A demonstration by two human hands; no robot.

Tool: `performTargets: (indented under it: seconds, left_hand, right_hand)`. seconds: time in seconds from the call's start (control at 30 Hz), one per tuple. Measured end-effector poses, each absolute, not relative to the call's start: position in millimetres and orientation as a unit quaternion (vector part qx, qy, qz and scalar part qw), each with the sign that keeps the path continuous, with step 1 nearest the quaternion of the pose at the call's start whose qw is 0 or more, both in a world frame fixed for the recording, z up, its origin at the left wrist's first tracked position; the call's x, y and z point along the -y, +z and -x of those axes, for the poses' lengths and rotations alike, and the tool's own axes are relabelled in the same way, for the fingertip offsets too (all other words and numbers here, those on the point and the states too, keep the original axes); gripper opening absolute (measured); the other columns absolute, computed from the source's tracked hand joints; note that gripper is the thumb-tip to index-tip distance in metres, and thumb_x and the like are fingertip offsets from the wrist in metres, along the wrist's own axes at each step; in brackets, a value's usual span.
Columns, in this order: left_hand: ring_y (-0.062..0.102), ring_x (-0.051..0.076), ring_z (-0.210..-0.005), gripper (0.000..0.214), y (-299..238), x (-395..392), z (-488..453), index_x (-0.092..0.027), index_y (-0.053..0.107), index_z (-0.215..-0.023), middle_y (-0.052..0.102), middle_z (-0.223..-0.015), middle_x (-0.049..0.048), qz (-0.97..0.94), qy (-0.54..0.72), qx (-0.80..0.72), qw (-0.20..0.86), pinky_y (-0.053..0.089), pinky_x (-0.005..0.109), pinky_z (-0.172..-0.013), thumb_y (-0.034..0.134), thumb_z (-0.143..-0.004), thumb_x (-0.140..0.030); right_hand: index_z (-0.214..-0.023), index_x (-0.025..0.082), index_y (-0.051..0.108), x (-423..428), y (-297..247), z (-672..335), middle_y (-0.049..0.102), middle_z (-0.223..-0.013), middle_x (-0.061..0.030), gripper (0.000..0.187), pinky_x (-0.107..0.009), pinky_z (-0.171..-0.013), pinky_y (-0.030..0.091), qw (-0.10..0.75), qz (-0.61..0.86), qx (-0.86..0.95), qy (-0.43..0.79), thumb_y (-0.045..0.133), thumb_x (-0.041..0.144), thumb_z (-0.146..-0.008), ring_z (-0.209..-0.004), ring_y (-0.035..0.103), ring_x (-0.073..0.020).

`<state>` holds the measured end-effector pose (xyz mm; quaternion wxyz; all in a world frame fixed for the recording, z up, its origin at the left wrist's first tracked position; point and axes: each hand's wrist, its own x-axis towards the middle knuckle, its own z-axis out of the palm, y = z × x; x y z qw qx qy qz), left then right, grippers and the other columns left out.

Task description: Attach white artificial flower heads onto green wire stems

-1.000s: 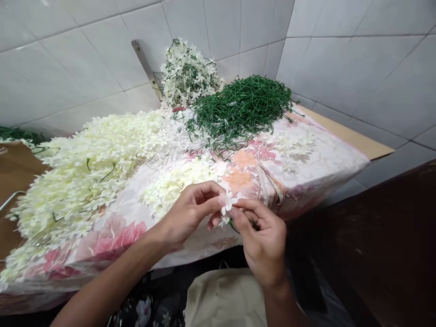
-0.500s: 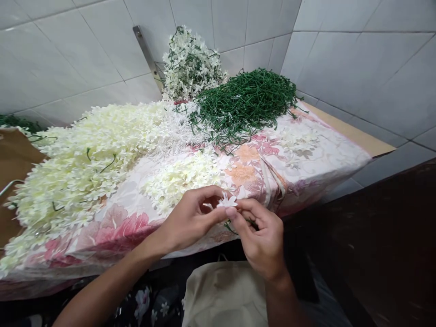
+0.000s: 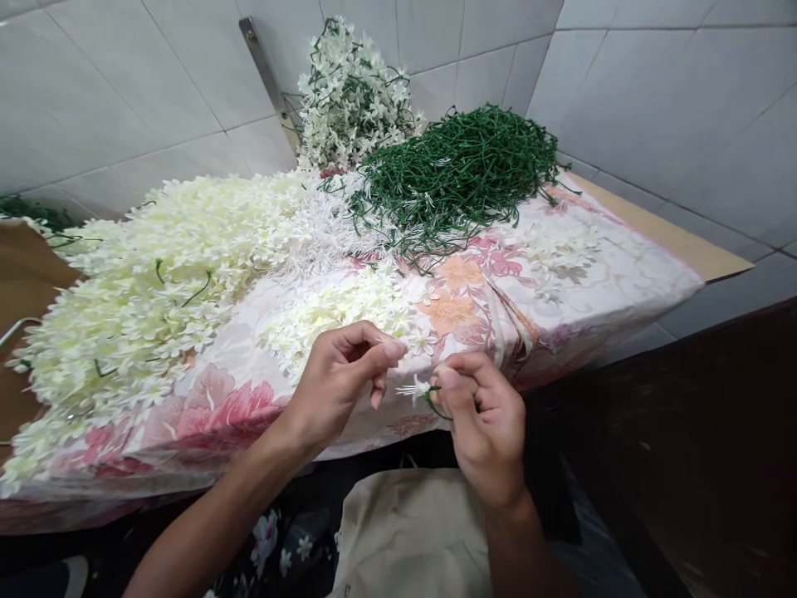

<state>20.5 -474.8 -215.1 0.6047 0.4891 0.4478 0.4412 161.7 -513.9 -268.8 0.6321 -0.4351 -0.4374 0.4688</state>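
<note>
My right hand pinches the thin green stem of an artificial flower, whose white petals and stamens point left. A short length of stem curves below the fingers. Just up and to the left, my left hand has its thumb and forefinger pressed together; whatever is between them, if anything, is too small to make out. It is apart from the flower. Right behind my left hand lies a small heap of loose cream flower heads on the floral tablecloth.
A large mound of cream flower heads covers the left side. White stamens and a pile of green stems lie behind. Finished-looking flowers are heaped against the tiled wall. A metal strip leans there.
My left hand has come away from the flower, moving slightly left and up. The flower now shows side-on in my right hand. The view has shifted slightly.
</note>
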Motion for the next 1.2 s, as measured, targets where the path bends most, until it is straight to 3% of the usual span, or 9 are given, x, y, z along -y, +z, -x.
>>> performTargets:
  seconds: [0.17, 0.3, 0.53, 0.63, 0.8, 1.0, 1.2]
  left_hand:
    - [0.041, 0.005, -0.040, 0.034, -218, 478, -23, -0.016, 0.055, -0.062, 0.047, -0.048, -0.0050, -0.480, 0.447, -0.462, 0.597, 0.033, 0.017, -0.038, 0.074, -0.073, -0.041]
    - [0.043, 0.006, -0.045, 0.028, -222, 482, -22, -0.016, 0.059, -0.065, 0.050, -0.053, -0.0040, -0.504, 0.462, -0.456, 0.569, 0.036, 0.017, -0.042, 0.072, -0.077, -0.038]
    - [0.063, 0.013, -0.064, 0.015, -224, 498, -32, -0.015, 0.063, -0.071, 0.067, -0.084, 0.0046, -0.523, 0.506, -0.467, 0.502, 0.052, 0.022, -0.052, 0.070, -0.079, -0.027]
    - [0.065, 0.013, -0.060, 0.016, -226, 503, -40, -0.015, 0.061, -0.074, 0.067, -0.078, 0.0039, -0.511, 0.497, -0.461, 0.529, 0.056, 0.024, -0.054, 0.069, -0.079, -0.027]
    - [0.063, 0.011, -0.054, 0.019, -232, 503, -45, -0.015, 0.059, -0.070, 0.064, -0.076, 0.0017, -0.494, 0.508, -0.448, 0.545, 0.056, 0.024, -0.056, 0.074, -0.073, -0.025]
    - [0.062, 0.010, -0.063, 0.015, -236, 499, -39, -0.016, 0.060, -0.070, 0.065, -0.077, 0.0013, -0.508, 0.519, -0.473, 0.500, 0.052, 0.020, -0.058, 0.073, -0.073, -0.024]
    - [0.061, 0.009, -0.060, 0.014, -242, 499, -31, -0.017, 0.061, -0.074, 0.064, -0.074, -0.0003, -0.494, 0.533, -0.483, 0.488, 0.051, 0.020, -0.058, 0.073, -0.074, -0.023]
  right_hand:
    - [-0.089, 0.020, 0.054, 511, -276, -158, 0.036, -0.057, 0.0068, 0.020, -0.020, -0.045, 0.031, 0.673, 0.422, 0.383, 0.471, 0.053, 0.041, -0.091, -0.046, 0.032, -0.0069]
    - [-0.086, 0.020, 0.053, 510, -280, -152, 0.043, -0.064, 0.0045, 0.022, -0.020, -0.047, 0.033, 0.682, 0.446, 0.369, 0.448, 0.053, 0.041, -0.091, -0.049, 0.037, -0.0069]
    - [-0.096, 0.023, 0.049, 511, -278, -146, 0.051, -0.072, 0.0030, 0.017, -0.020, -0.051, 0.039, 0.695, 0.482, 0.365, 0.388, 0.056, 0.037, -0.090, -0.054, 0.047, -0.0079]
    - [-0.095, 0.022, 0.047, 512, -275, -143, 0.053, -0.082, -0.0003, 0.020, -0.020, -0.053, 0.044, 0.708, 0.498, 0.361, 0.345, 0.060, 0.035, -0.086, -0.061, 0.054, -0.0090]
    - [-0.099, 0.024, 0.045, 516, -279, -140, 0.047, -0.076, 0.0027, 0.020, -0.019, -0.050, 0.042, 0.719, 0.496, 0.376, 0.310, 0.060, 0.030, -0.087, -0.058, 0.051, -0.0083]
    - [-0.088, 0.023, 0.048, 520, -280, -147, 0.045, -0.072, 0.0033, 0.012, -0.024, -0.058, 0.045, 0.647, 0.418, 0.547, 0.328, 0.060, 0.026, -0.085, -0.061, 0.049, -0.0104]
    - [-0.085, 0.021, 0.055, 518, -274, -155, 0.059, -0.074, 0.0030, 0.013, -0.024, -0.064, 0.048, 0.577, 0.448, 0.606, 0.315, 0.067, 0.021, -0.081, -0.064, 0.057, -0.0107]
